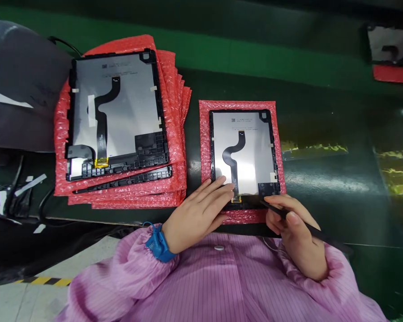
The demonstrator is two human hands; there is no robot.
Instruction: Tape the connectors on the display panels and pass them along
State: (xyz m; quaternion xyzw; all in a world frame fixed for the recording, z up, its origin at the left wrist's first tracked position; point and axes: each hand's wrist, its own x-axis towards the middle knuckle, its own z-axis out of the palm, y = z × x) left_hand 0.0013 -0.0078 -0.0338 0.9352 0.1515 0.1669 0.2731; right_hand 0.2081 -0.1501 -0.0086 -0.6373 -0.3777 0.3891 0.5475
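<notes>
In front of me a tablet screen panel (255, 154) lies back side up on a red bubble-wrap bag (204, 134). A curved black flex cable (235, 167) runs down its silver back to a gold connector (236, 200) at the near edge. My left hand (201, 210) rests flat over the panel's near left corner, its fingers stretched out toward the cable end. My right hand (297, 228) is closed on black tweezers (309, 229), held like a pen. Their tip reaches the panel's near right part; whether it touches is unclear.
At left, another screen panel (127, 112) tops a stack of red bubble-wrap bags (173, 134). A grey bin (23, 85) stands beyond it, with cables (18, 183) below. Yellowish film strips (314, 150) lie on the dark green table at right. Another panel (392, 44) sits at far right.
</notes>
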